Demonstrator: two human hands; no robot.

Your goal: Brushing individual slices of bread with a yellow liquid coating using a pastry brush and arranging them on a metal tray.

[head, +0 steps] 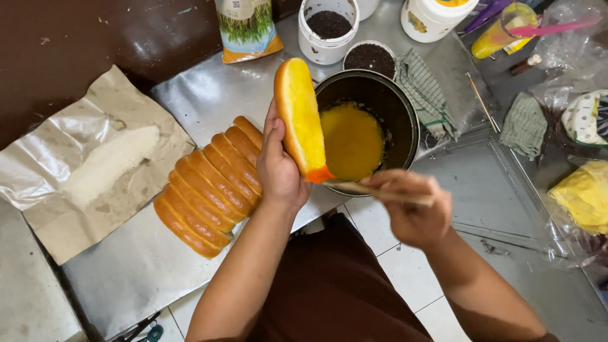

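Leftmost, foil-lined paper [82,171]; row of joined buns [209,187] on steel counter [209,95]; left hand [278,168] closed around split bun [301,117], upright; black pot [392,104] of yellow spread; right hand [415,209] gripping brush [354,185], blurred

A row of buns [209,187] lies on the table [209,95], near its front edge. Left of it lies a sheet of paper [82,164]. Right of the buns stands a pot [392,104] with melted spread [351,142] in it. Behind the pot stand two jars [326,28] and a bag [248,28]. A cloth [427,95] lies right of the pot.
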